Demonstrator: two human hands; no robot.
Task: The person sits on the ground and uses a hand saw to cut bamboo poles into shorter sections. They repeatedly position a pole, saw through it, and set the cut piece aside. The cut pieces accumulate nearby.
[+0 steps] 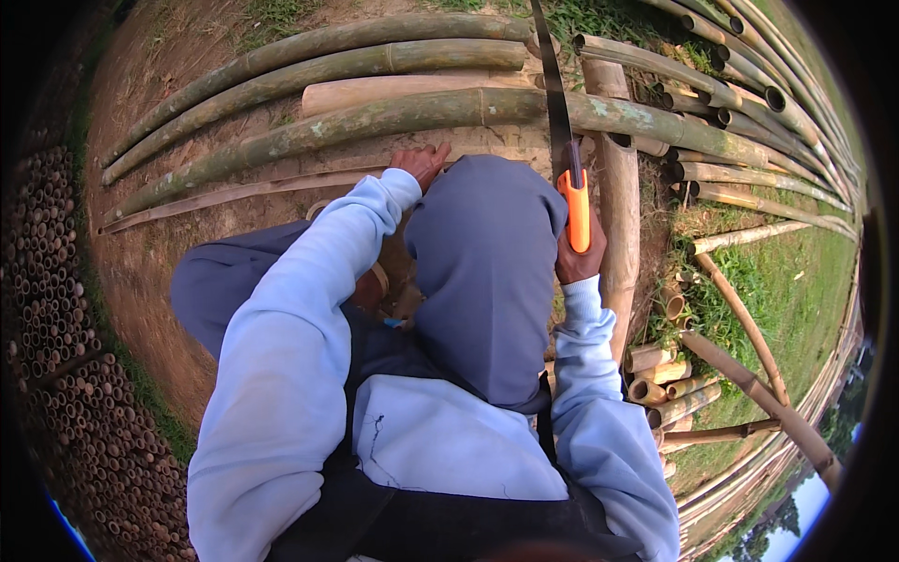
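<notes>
The right hand (581,266) was clenched round the orange-handled saw (578,220), whose blade (556,84) crossed over the long green pole (421,112), so straight, unhurried strokes seemed wisest, with the left hand (421,165), near that pole but its grip impossible to tell, best well clear of the blade
</notes>
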